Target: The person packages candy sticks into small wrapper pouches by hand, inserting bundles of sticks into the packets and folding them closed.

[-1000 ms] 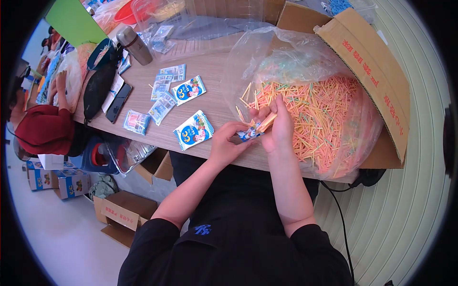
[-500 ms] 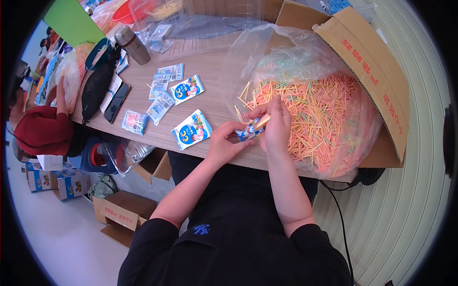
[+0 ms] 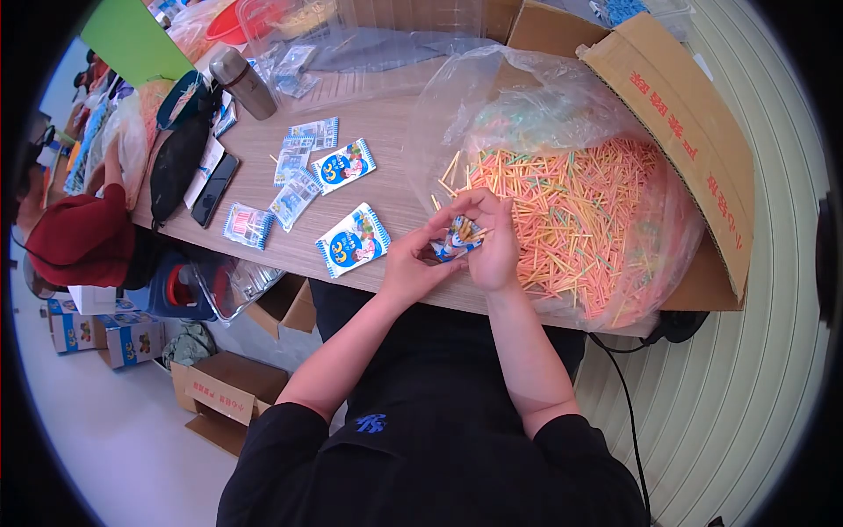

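Observation:
My left hand [image 3: 414, 265] is closed on a small blue-and-white packet [image 3: 448, 249], just off the table's front edge. Pale thin sticks [image 3: 468, 233] poke out of the packet's mouth. My right hand [image 3: 494, 250] curls around those sticks, its fingertips near the packet's top; the palm side is partly hidden. To the right lies a large clear plastic bag [image 3: 527, 119] full of pink, yellow and green thin sticks [image 3: 584, 224]. Left of my hands, a printed packet [image 3: 353, 240] lies flat, with another printed packet [image 3: 344, 165] behind it.
Several clear-backed packets [image 3: 295, 198] lie on the wooden table [image 3: 386, 114]. A phone [image 3: 215, 191], a black pouch [image 3: 180, 167] and a steel flask [image 3: 243, 83] stand or lie farther left. A cardboard box flap [image 3: 676, 140] rises at the right. A person in a red top [image 3: 79, 239] sits at the left.
My right hand has shifted slightly left and down, its fingers curling toward the packet. The sticks that stood out at its palm now sit lower, at the packet's mouth.

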`<state>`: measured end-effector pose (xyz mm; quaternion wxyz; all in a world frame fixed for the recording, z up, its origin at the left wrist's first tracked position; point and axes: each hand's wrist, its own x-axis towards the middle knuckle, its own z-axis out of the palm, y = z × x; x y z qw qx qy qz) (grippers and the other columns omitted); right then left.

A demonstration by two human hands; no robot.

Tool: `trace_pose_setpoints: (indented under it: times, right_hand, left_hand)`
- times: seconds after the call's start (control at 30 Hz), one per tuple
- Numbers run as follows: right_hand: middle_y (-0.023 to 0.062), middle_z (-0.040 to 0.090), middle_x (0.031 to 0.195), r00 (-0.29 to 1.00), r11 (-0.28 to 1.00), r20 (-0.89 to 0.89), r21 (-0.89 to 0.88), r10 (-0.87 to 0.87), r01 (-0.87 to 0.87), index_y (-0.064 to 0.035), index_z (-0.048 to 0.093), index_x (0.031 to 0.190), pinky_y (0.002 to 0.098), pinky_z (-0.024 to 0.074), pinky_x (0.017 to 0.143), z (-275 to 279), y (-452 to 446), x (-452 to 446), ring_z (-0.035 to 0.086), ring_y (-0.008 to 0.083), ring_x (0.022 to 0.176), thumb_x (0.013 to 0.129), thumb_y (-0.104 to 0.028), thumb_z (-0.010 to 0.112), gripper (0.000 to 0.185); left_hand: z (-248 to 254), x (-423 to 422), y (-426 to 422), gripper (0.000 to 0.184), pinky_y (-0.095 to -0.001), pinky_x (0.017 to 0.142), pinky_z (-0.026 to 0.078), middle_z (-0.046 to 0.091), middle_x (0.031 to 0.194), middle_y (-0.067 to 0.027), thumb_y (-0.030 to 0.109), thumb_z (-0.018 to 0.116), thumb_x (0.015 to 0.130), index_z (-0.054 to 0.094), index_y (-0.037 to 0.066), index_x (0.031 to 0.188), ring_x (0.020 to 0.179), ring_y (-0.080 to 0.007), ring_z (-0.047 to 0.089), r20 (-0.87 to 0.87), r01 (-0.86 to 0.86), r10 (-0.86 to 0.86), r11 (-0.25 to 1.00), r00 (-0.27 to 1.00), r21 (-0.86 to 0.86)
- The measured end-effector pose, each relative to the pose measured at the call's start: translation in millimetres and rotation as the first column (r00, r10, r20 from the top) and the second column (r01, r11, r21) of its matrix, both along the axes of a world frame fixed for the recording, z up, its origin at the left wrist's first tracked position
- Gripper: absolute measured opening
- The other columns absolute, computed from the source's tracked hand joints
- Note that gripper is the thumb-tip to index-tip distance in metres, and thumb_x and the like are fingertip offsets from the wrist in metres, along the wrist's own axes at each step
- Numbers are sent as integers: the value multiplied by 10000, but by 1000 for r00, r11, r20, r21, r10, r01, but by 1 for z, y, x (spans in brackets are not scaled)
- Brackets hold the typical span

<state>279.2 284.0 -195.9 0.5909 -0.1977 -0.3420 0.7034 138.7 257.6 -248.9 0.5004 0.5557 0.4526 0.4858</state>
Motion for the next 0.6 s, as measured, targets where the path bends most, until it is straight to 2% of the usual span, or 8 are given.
trace_pose_setpoints:
  times: [0.17,0.27,0.3,0.4,0.43,0.5,0.57,0.6]
  right_hand:
    - [188,627,1173,996,994,45,84,-80,76,-20,522,1195,357,531,912,9,-3,-11,647,268,1062,987,-599,486,616]
    - [169,580,1257,864,908,398,395,-308,141,-17,506,1256,353,493,975,4,-10,-5,603,235,1147,949,-481,644,574]
    - [169,580,1257,868,909,394,394,-304,139,-17,506,1256,353,493,975,2,-15,-4,603,235,1147,949,-481,644,574]
    - [129,621,1155,529,895,725,397,-442,204,-4,516,1226,335,527,900,-2,-31,-1,643,198,1031,904,-249,751,468]
    - [129,621,1155,533,894,721,400,-443,203,-4,516,1226,335,527,900,-5,-33,2,643,198,1031,904,-249,751,468]
    - [110,634,1066,516,908,748,353,-418,225,2,548,1155,324,543,823,-5,-37,5,660,189,925,894,-139,744,356]
    - [101,641,1021,507,913,759,332,-408,237,5,563,1120,318,550,785,-5,-36,10,668,184,872,889,-85,740,304]
    - [100,638,980,469,894,762,402,-447,197,7,573,1071,313,548,753,-3,-36,14,666,187,828,898,-84,726,248]
  left_hand:
    - [0,-2,0,411,-241,683,556,699,945,-56,74,887,719,678,1,1066,799,-97,677,-75,-9,12,999,997,34]
    - [-2,-4,1,375,-239,679,555,689,954,-48,53,867,734,679,2,1055,802,-96,673,-109,-55,61,997,992,57]
    - [-1,-4,1,365,-238,679,555,682,957,-46,51,865,737,679,3,1048,808,-96,670,-58,-62,63,998,996,29]
    - [1,-5,-1,346,-237,679,555,668,963,-42,46,861,742,679,5,1033,819,-96,665,37,-73,74,997,997,-25]
    - [1,-6,-1,348,-237,682,557,663,965,-43,50,866,741,679,4,1031,824,-96,663,8,-95,96,995,995,-22]
    - [2,-4,-2,353,-237,687,560,652,970,-44,58,875,738,677,4,1025,836,-96,660,-46,-138,137,990,989,-11]
    - [-1,-3,-2,356,-238,696,554,661,972,-44,33,861,741,669,0,1039,848,-99,660,-11,-135,135,991,991,12]
    - [-3,-2,-2,360,-239,705,548,669,975,-44,8,847,745,662,-3,1053,860,-102,659,25,-132,131,991,991,31]
